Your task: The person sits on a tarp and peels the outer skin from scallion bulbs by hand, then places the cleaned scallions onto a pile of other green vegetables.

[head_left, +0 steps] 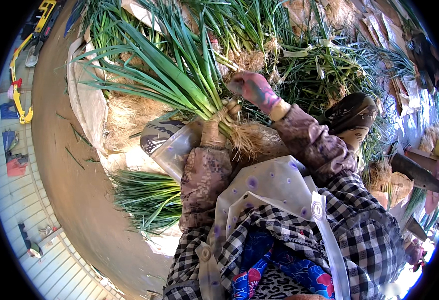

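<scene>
Between the knees (360, 112), the left hand (215, 127) is closed around the onions (192, 92), near their roots. The right hand (255, 91), fingers bent, is just beside; I cannot tell if it pinches anything. Leafy piles (324, 67) block the way ahead. Past the edge of the sheet (87, 102), brown floor (62, 165) runs wide.

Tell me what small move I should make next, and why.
Perhaps bring your right hand in to the bunch: your left hand grips that just above its roots, while the right is off to one side, apparently not touching it.
</scene>
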`<action>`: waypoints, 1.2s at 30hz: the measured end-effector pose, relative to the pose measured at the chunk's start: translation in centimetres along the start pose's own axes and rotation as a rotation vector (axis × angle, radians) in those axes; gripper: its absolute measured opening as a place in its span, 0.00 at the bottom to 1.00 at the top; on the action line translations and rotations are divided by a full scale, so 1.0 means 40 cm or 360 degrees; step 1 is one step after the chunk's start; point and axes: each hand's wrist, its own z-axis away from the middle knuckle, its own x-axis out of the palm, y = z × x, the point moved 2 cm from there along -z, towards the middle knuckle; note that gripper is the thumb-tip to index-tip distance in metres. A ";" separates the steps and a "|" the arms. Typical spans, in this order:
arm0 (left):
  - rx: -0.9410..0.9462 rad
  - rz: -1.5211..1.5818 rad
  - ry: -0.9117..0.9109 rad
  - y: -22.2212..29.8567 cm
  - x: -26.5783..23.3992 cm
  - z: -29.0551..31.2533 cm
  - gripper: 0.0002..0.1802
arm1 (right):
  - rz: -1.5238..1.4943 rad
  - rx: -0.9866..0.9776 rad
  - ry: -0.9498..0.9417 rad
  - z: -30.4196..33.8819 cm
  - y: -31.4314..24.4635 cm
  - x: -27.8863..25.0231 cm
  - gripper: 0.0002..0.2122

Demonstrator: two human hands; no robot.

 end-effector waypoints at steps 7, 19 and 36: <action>-0.0138 -0.0096 -0.0055 -0.034 -0.040 -0.001 0.17 | -0.1012 0.0850 -0.0115 -0.110 0.009 0.047 0.21; -0.0180 0.0241 -0.0525 -0.071 -0.021 0.044 0.18 | -0.2331 0.1643 0.0345 -0.096 0.056 0.069 0.06; -0.0051 -0.0108 -0.0335 0.235 0.159 0.038 0.30 | -0.1648 0.1175 0.0979 -0.043 0.518 -0.216 0.15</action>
